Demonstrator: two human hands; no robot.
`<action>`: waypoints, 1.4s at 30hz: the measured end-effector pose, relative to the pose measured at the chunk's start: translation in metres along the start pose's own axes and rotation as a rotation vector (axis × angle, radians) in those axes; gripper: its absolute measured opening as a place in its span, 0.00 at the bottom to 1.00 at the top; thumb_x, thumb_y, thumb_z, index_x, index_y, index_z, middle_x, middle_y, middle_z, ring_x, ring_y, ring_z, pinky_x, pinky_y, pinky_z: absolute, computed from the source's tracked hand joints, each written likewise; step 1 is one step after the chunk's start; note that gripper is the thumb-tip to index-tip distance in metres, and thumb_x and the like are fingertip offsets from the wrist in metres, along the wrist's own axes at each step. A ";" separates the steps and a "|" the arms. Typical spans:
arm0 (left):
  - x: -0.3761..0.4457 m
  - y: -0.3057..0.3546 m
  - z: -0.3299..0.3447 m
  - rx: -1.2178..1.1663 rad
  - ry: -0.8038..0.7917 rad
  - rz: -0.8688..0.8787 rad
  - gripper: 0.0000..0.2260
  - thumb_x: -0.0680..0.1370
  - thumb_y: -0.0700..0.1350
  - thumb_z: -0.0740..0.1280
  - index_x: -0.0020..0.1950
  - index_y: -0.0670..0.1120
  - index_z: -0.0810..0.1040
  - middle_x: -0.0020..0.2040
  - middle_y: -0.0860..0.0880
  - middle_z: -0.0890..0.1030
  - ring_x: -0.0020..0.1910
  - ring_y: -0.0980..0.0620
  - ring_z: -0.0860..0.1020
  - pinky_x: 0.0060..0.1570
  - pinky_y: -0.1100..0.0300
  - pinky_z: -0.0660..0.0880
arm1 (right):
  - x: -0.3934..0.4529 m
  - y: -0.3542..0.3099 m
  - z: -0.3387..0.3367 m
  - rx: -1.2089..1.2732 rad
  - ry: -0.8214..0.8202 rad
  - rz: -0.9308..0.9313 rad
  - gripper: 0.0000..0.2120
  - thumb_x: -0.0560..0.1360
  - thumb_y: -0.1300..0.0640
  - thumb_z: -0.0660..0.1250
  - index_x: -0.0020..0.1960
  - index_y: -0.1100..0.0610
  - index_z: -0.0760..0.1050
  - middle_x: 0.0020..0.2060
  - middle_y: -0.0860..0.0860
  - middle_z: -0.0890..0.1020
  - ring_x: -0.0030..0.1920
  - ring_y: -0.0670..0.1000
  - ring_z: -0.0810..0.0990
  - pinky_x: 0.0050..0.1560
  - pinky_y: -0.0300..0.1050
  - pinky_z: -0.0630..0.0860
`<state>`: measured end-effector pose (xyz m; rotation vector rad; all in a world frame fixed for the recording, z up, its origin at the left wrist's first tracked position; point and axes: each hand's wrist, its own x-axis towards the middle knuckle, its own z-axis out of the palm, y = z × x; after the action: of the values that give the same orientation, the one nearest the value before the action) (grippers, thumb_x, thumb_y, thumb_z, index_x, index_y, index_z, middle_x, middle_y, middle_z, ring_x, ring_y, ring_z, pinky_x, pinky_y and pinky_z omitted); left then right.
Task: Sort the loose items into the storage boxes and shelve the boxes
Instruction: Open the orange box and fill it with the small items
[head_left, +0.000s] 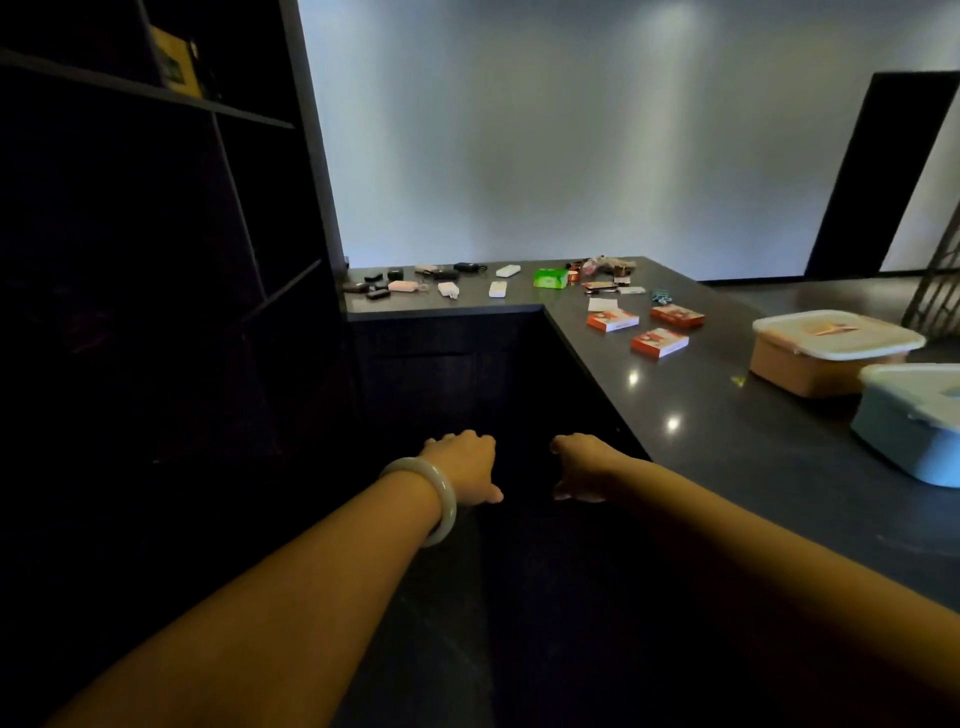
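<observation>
Two lidded storage boxes at the right end of the dark L-shaped bench (727, 415): a tan plastic box with translucent white lid (831, 351) and, nearer, a pale blue plastic box with matching lid (914, 421), partly cut by the frame edge. Likely rigid, light, smooth-walled; best taken with both hands under the lid rim on opposite sides. Lids closed, so to be unclipped first.

Loose items along the far run and the corner: three flat orange-and-white cardboard packs (660, 342), a bright green packet (550, 278), small white plastic gadgets (497, 289), small black key-fob-like pieces (378, 294). All probably light and stiff; pinch by the edges. Finer detail too small to tell.

Left hand (465, 467), pale bangle at the wrist, and right hand (584, 470) extended over the dark floor, loosely curled, holding nothing, well apart from every item.

Bench top glossy, likely slippery. Dark open shelving (223, 109) at left, pale wall (571, 130) behind, dim light.
</observation>
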<state>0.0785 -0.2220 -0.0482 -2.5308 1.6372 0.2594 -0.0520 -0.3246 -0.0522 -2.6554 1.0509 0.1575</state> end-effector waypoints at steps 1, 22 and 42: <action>0.016 0.004 -0.003 0.006 0.003 0.003 0.28 0.77 0.56 0.67 0.71 0.44 0.65 0.66 0.44 0.72 0.63 0.41 0.72 0.64 0.44 0.68 | 0.015 0.010 -0.005 0.009 0.001 0.000 0.25 0.73 0.60 0.71 0.68 0.60 0.70 0.63 0.58 0.75 0.62 0.57 0.75 0.61 0.47 0.74; 0.392 -0.019 -0.061 0.181 -0.097 0.410 0.26 0.77 0.55 0.68 0.70 0.44 0.68 0.63 0.45 0.74 0.58 0.44 0.76 0.57 0.48 0.75 | 0.307 0.141 -0.052 0.103 -0.027 0.363 0.27 0.72 0.57 0.72 0.68 0.61 0.69 0.64 0.59 0.74 0.60 0.57 0.76 0.59 0.48 0.74; 0.671 0.227 -0.129 0.339 0.026 0.952 0.22 0.75 0.56 0.69 0.64 0.46 0.73 0.61 0.46 0.77 0.58 0.43 0.77 0.55 0.49 0.75 | 0.373 0.423 -0.130 0.247 0.155 0.842 0.28 0.72 0.53 0.73 0.69 0.55 0.68 0.64 0.55 0.74 0.61 0.54 0.74 0.58 0.43 0.72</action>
<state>0.1514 -0.9385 -0.0609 -1.3751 2.5069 0.0092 -0.0696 -0.9012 -0.0957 -1.8819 2.0259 -0.0169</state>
